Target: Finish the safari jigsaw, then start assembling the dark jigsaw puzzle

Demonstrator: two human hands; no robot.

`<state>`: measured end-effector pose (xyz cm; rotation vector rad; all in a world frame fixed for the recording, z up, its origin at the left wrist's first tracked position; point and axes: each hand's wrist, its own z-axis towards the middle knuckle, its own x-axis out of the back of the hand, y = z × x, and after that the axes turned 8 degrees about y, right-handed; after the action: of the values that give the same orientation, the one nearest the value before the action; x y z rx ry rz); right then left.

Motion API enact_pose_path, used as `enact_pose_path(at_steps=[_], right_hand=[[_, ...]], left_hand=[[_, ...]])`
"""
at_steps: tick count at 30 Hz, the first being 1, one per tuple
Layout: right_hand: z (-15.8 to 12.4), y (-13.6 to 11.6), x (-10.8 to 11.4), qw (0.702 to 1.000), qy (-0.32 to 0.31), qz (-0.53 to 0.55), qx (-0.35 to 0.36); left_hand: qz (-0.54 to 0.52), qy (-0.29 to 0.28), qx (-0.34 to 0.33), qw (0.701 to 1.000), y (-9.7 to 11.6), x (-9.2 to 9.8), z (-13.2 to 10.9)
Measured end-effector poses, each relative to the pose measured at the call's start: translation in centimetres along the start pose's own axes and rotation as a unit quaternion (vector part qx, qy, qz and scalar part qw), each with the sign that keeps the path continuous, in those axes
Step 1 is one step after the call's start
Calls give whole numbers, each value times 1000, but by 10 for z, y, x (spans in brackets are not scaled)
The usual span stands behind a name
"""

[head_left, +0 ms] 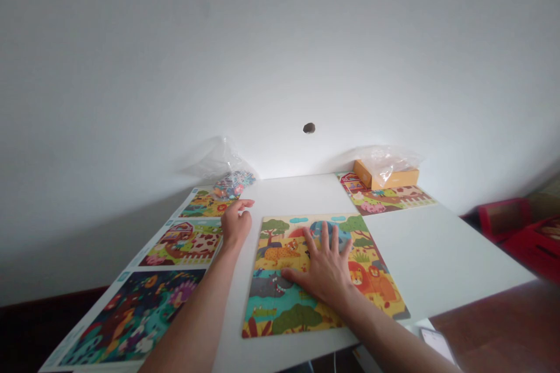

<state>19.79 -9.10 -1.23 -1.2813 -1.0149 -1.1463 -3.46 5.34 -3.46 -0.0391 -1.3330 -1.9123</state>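
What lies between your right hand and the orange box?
From the right hand to the orange box, the head view shows the jigsaw puzzle's upper part, white tabletop, then a farm picture card.

Right hand (321,268) on puzzle (280,250), left hand (236,224) beside

The puzzle (280,309) is a riot of yellow ground, teal water and green trees, with orange lions and a grey hippo. The table (441,250) is plain white. The left-hand dark sheet (131,317) mixes deep teal, purple and pink, while the farm sheet (186,243) has reddish-brown blotches on cream. The box (394,179) is orange, the crates (525,233) red, and the bag (231,185) seems speckled blue, pink and orange.
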Motion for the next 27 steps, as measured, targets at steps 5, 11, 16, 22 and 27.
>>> enact_pose_path(at_steps=[5,11,16,22,27], right_hand=[[1,2,0,1000,2,2,4],[-3,-2,1,1000,-5,31,2],[23,55,21,994,39,99,-27],[89,188,19,948,111,13,-299],[107,219,-2,952,102,17,-287]], left_hand=[[-5,-27,-25,999,0,-3,-1],[-7,-53,-39,998,4,-2,-1],[-47,-164,-169,971,21,4,-9],[-14,-303,-261,917,35,6,-23],[41,-336,-263,903,39,8,-26]])
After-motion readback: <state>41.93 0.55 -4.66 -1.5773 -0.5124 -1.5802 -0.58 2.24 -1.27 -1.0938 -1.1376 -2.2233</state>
